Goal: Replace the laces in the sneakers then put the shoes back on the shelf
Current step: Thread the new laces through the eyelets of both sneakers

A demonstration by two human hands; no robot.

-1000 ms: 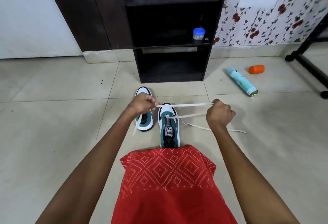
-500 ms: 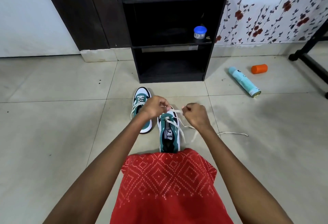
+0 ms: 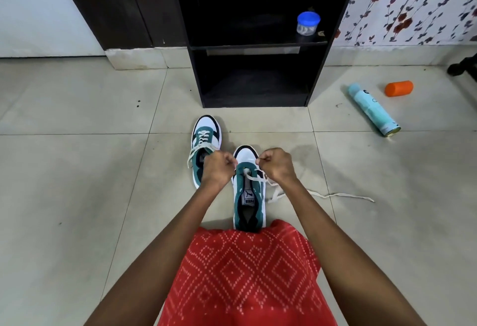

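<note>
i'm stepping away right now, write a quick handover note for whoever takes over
Left hand and right hand each pinch part of the white lace over the near sneaker.
Both sneakers stand on the floor in front of the black shelf; the far sneaker is laced, with its ends lying loose.
Done: far sneaker threaded; near one only at its lowest eyelets.
Left: thread the remaining eyelets, tie both, put the pair on the shelf.

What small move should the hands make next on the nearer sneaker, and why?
The left hand and right hand pinch the lace at the toe end of the nearer sneaker; only its lowest eyelets look laced. So probably feed one end through the next empty eyelet.
</note>
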